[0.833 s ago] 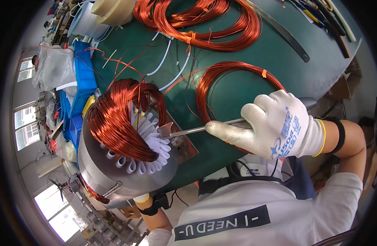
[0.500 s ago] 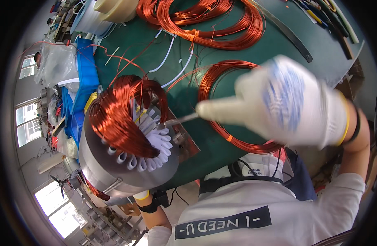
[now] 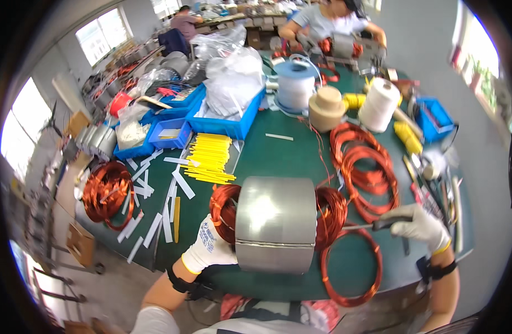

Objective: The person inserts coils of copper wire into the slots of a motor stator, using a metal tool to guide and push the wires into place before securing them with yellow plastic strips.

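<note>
A grey metal motor stator [image 3: 275, 222] lies on its side at the table's near edge, with copper windings bulging from both ends. My left hand [image 3: 212, 247], in a white glove, grips its left end beside the left winding [image 3: 225, 211]; its fingertips are hidden. To the right, my gloved right hand [image 3: 420, 227] is closed round the dark handle of a tool [image 3: 390, 221]. The tool's thin metal shaft points left and reaches the right winding [image 3: 329, 217]; what its tip touches cannot be made out. Just below the shaft lies a loose copper wire coil [image 3: 352, 300].
More copper coils [image 3: 373, 178] lie at the right, with hand tools [image 3: 428, 192] beyond. Yellow strips [image 3: 208, 158], white strips [image 3: 167, 214] and another coil bundle [image 3: 106, 192] cover the left. Blue bins [image 3: 247, 125] and spools [image 3: 380, 106] stand farther back. A co-worker [image 3: 336, 25] handles another stator opposite.
The view has swung from a close look at the stator's lined end to a wider one along the table. My left hand, mostly hidden before, now shows. The tool stays in my right hand.
</note>
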{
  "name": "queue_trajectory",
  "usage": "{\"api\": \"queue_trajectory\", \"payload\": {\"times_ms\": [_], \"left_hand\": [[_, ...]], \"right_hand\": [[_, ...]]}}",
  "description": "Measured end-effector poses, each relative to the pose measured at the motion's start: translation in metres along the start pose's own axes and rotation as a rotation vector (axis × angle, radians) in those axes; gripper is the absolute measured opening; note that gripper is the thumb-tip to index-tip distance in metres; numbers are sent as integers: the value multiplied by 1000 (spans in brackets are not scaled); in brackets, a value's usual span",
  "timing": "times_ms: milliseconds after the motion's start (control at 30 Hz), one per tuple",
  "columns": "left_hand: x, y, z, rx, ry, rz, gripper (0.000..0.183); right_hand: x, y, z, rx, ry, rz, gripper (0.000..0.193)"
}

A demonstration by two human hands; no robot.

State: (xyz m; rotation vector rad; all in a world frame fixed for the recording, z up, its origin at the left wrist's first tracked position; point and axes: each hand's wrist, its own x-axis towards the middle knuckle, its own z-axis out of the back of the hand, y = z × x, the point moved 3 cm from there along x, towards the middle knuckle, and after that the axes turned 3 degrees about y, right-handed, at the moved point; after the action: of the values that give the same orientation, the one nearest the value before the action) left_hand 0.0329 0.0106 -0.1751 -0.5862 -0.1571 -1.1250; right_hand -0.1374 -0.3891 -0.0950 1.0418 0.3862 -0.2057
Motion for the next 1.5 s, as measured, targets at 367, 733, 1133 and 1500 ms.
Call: {"api": "queue_trajectory", "payload": {"times_ms": [367,733,1133,1500], "left_hand": [[3,7,7,-239,-22,-34,77],[-1,13,-4,-193,-82,-80,64],[-11,61,64,-144,123,196,38],[54,217,31,533,140,301,32]], "right_hand": [[14,76,-38,-509,32,-66,31],[22,83,-45,-467,52,137,30],[-89,121,-73,-585,-591,1015,27],[-171,29,-78,-212,-1575,931,24]]}}
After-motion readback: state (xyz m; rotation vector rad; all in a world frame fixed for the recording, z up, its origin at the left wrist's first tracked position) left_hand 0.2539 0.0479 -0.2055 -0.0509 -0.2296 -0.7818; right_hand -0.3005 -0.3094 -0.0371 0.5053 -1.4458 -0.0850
